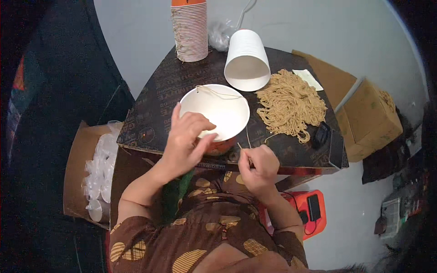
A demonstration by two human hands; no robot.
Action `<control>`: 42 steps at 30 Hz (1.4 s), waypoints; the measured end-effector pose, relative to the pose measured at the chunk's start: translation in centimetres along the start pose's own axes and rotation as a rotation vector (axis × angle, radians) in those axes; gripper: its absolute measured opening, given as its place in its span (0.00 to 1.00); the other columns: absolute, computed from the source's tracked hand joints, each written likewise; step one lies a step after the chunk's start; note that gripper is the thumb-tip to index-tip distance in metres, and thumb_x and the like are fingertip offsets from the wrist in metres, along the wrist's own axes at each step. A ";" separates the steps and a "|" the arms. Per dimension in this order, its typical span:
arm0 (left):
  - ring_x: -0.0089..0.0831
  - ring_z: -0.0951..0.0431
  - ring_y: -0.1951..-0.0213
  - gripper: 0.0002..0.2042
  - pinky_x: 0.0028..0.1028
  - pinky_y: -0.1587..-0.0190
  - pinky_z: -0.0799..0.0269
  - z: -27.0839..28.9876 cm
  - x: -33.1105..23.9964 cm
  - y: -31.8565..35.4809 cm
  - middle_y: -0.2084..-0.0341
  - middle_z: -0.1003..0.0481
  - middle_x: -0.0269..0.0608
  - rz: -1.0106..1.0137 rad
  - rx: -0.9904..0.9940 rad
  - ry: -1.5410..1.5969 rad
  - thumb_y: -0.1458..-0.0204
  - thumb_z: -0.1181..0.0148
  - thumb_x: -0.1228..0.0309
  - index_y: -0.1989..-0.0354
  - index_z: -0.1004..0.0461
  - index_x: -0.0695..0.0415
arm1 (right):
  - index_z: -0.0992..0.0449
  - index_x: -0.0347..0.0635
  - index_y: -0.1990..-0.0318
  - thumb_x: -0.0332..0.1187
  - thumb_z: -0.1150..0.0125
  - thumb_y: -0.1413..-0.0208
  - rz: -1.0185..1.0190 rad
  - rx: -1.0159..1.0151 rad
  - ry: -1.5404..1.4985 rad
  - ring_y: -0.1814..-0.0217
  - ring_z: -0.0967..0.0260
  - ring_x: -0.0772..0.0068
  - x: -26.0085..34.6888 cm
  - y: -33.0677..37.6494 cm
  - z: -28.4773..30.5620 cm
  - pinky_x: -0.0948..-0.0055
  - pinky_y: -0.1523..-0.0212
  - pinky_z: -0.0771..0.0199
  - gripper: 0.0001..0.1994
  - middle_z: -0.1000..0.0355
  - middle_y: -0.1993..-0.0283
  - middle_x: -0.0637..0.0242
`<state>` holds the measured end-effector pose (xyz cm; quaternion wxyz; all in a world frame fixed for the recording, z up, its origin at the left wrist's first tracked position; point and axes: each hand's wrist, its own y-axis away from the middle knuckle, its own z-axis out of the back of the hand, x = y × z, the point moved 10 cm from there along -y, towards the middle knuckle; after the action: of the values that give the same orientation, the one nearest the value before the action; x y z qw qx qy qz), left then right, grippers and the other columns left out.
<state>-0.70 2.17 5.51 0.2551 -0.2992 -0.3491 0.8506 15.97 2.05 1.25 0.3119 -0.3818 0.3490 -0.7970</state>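
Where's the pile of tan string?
In the head view, the tan string pile lies on the dark tabletop's right side, beside the tipped white cups and beyond the right hand.

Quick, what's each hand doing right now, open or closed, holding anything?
Left hand: open, thumb and fingers apart at the white cup, nothing visibly held.
Right hand: closed, pinching thin cord.

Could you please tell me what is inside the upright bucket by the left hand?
Inside the bucket, a thin cord crosses the far side; the left hand hides the near-left part.
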 end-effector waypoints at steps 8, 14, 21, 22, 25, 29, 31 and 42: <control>0.39 0.23 0.59 0.02 0.55 0.35 0.51 1.2 1.6 -1.0 0.69 0.24 0.39 0.053 -0.026 -0.029 0.48 0.39 0.77 0.66 0.24 0.58 | 0.27 0.41 0.74 0.20 0.37 0.56 -0.037 0.008 -0.015 0.76 0.36 0.56 -1.0 -0.6 -1.2 0.60 0.75 0.37 0.05 0.33 0.78 0.62; 0.43 0.25 0.58 0.05 0.46 0.43 0.39 -0.7 1.4 -2.6 0.69 0.25 0.43 0.009 0.173 0.030 0.48 0.41 0.78 0.64 0.25 0.59 | 0.27 0.40 0.74 0.20 0.37 0.56 -0.006 0.005 -0.003 0.76 0.35 0.56 -0.8 -0.9 -1.6 0.60 0.74 0.37 0.06 0.33 0.78 0.62; 0.45 0.27 0.56 0.10 0.38 0.50 0.33 -3.5 1.6 -3.4 0.65 0.24 0.45 0.015 0.381 0.052 0.49 0.41 0.79 0.57 0.25 0.61 | 0.28 0.41 0.75 0.19 0.37 0.55 -0.004 0.006 -0.005 0.79 0.38 0.59 -0.6 -0.9 -1.4 0.62 0.77 0.40 0.06 0.36 0.81 0.64; 0.45 0.27 0.56 0.10 0.38 0.50 0.33 -3.5 1.7 -3.5 0.65 0.24 0.45 0.013 0.381 0.054 0.49 0.41 0.79 0.57 0.25 0.61 | 0.28 0.41 0.75 0.19 0.37 0.55 -0.005 0.006 -0.003 0.79 0.38 0.59 -0.7 -0.8 -1.3 0.62 0.77 0.40 0.06 0.36 0.81 0.64; 0.44 0.27 0.55 0.11 0.39 0.51 0.32 -3.9 2.2 -3.4 0.65 0.25 0.45 0.040 0.406 0.073 0.48 0.42 0.79 0.56 0.24 0.61 | 0.29 0.42 0.76 0.23 0.36 0.57 -0.020 0.047 0.020 0.75 0.35 0.55 -1.0 -0.5 -1.7 0.59 0.73 0.36 0.07 0.34 0.78 0.62; 0.44 0.28 0.55 0.09 0.39 0.50 0.32 -4.0 1.7 -3.6 0.65 0.25 0.45 0.061 0.427 0.070 0.47 0.42 0.79 0.57 0.24 0.62 | 0.30 0.42 0.76 0.22 0.36 0.57 -0.036 0.054 0.013 0.75 0.35 0.55 -1.2 -0.6 -1.7 0.58 0.73 0.36 0.07 0.34 0.78 0.62; 0.45 0.28 0.55 0.09 0.39 0.50 0.32 -4.2 1.8 -3.7 0.65 0.25 0.46 0.063 0.439 0.077 0.47 0.42 0.79 0.57 0.24 0.62 | 0.30 0.42 0.76 0.22 0.36 0.57 -0.044 0.063 0.022 0.75 0.35 0.55 -1.3 -0.8 -1.9 0.58 0.73 0.36 0.07 0.34 0.78 0.62; 0.48 0.28 0.53 0.10 0.41 0.46 0.36 -6.2 0.7 -3.6 0.64 0.22 0.53 -0.021 0.619 0.160 0.49 0.41 0.76 0.59 0.21 0.64 | 0.29 0.41 0.75 0.24 0.36 0.55 -0.005 0.074 0.033 0.73 0.35 0.56 -0.7 -2.0 -2.5 0.59 0.72 0.35 0.06 0.34 0.77 0.62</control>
<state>3.83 7.63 4.41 0.3693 -0.2699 -0.0556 0.8875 13.82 4.48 1.40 0.3177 -0.3576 0.3236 -0.8164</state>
